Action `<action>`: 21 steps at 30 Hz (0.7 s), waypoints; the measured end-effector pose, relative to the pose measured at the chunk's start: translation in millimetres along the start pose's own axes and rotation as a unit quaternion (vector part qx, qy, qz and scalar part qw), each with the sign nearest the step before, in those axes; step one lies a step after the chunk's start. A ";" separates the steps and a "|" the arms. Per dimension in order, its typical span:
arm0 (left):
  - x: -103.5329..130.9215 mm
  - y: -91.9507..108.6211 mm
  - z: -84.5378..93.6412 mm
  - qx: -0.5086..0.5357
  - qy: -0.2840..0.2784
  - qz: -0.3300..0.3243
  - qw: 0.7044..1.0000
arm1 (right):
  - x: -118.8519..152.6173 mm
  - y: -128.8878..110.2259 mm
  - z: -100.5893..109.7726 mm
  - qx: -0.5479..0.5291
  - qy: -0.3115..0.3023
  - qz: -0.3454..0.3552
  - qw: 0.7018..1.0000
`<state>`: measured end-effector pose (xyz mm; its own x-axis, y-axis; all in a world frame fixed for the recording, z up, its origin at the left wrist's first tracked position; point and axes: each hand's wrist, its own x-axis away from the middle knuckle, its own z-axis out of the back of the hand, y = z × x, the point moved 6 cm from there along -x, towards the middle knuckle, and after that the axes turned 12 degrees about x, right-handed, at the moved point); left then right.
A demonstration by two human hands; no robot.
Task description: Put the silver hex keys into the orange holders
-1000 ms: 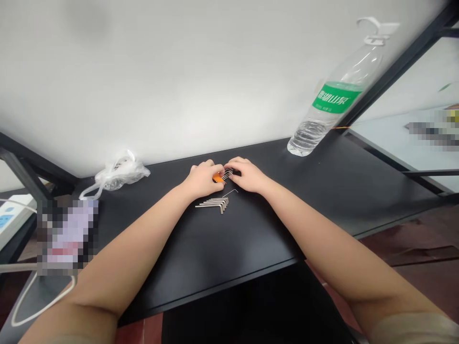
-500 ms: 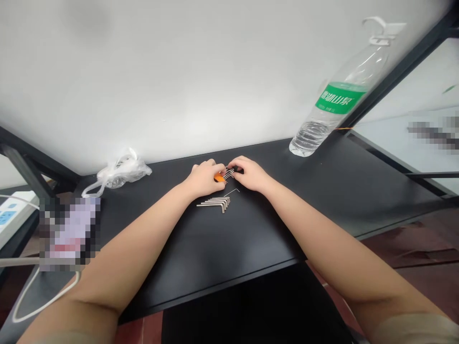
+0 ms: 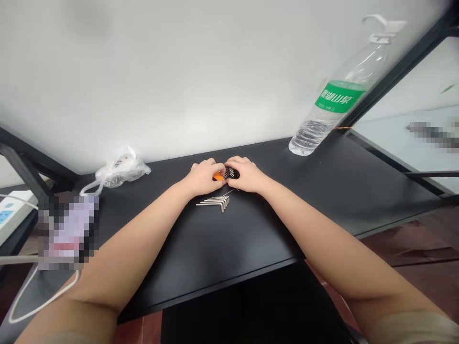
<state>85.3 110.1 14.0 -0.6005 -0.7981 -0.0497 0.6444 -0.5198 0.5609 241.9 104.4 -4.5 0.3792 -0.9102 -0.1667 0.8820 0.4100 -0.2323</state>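
Head view: left grip (image 3: 203, 179) around orange holder (image 3: 218, 177), hex key shafts (image 3: 228, 174) aslant, away rightward; right grip (image 3: 249, 177) unclear.

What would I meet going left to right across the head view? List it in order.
Power strip → plastic bag → left hand → orange holder → right hand → bottle.

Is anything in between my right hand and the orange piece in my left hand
Yes: several bent metal keys sit between your right hand and the orange piece, which your left hand grips. The separate row of keys lies nearer you, outside that gap.
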 end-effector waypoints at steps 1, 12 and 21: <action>0.2 0.9 -0.3 -0.002 -0.001 -0.003 1.000 | -0.8 0.2 -0.2 0.004 0.005 -0.001 1.000; 1.3 3.9 -1.5 -0.009 0.011 -0.013 1.000 | -3.0 3.3 -2.4 0.015 0.051 0.021 0.998; 2.5 6.1 -0.9 -0.014 0.007 -0.036 0.999 | -3.5 2.1 -2.1 0.022 0.047 0.027 0.998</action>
<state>88.2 104.6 16.5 -0.6390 -0.7625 -0.1015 0.6126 -0.5842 0.5324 241.8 108.5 -6.4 0.4011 -0.8760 -0.2679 0.8727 0.4543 -0.1787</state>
